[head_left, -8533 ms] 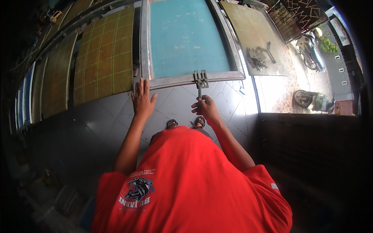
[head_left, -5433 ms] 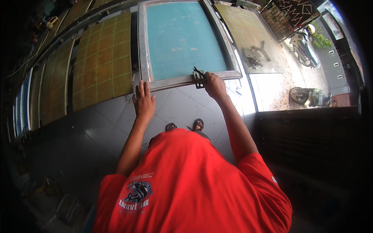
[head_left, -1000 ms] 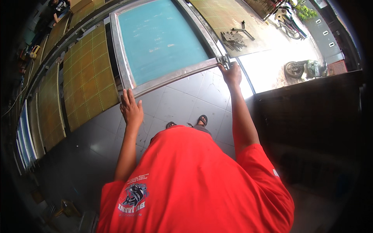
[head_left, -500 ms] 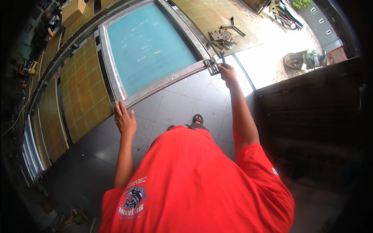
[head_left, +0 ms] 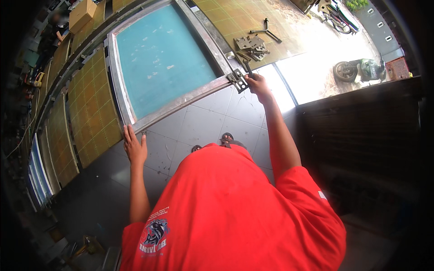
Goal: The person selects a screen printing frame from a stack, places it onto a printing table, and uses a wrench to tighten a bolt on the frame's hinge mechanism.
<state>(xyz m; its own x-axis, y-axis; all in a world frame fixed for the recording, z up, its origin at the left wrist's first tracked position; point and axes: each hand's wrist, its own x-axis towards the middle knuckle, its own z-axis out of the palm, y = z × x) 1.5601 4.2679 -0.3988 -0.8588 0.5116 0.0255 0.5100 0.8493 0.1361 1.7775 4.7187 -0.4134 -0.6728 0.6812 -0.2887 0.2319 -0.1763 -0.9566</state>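
A screen-printing frame (head_left: 183,102) with teal mesh (head_left: 160,67) stretched inside it lies on the long bench in front of me. Fingers extended and thumb apart, my left hand (head_left: 135,148) touches the frame's near left corner. My right hand (head_left: 259,88) is closed round a dark open-ended wrench (head_left: 247,67), its jaw pointing away from me. Beside that hand, a perforated metal bracket (head_left: 237,81) sits at the frame's near right corner. Whether my right fingers also touch the bracket is hard to tell.
Loose metal brackets (head_left: 251,45) and a three-armed wrench (head_left: 266,32) lie on the board beyond the frame. Gridded boards (head_left: 92,97) line the bench leftward. A cardboard box (head_left: 82,16) stands far left, near another person (head_left: 58,31). A motorcycle (head_left: 359,71) stands outside, right.
The frame, bracket and both hands appear slightly further left in view, while the motorcycle appears slightly further right. My left hand stays at the corner; my right still holds the wrench.
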